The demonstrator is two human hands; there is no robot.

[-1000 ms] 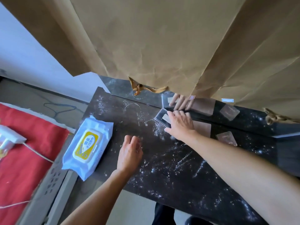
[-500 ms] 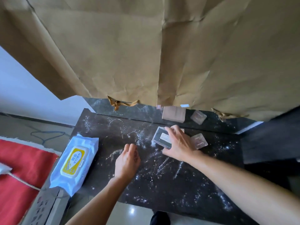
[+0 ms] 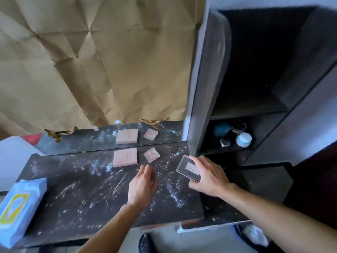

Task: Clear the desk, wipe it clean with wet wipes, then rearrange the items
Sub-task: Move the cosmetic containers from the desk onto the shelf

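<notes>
Gripping a flat dark case [image 3: 187, 168] with a white label, our right hand [image 3: 209, 177] has fingers and thumb curled round it at the right end of the dusty black tabletop [image 3: 82, 194], near a dark shelf unit [image 3: 206, 88]. Our left hand [image 3: 143, 185] is over the middle of the tabletop, fingers loosely curled, holding nothing. A pink square box [image 3: 125, 157] and a small clear case [image 3: 151, 155] lie by the mirror [image 3: 82, 141]; a pack of wet wipes [image 3: 20, 210] sits at the left edge.

We see creased brown paper [image 3: 109, 61] filling the upper left, a dark open shelf unit [image 3: 209, 79] at right, and white wall [image 3: 12, 161] at the left edge.
</notes>
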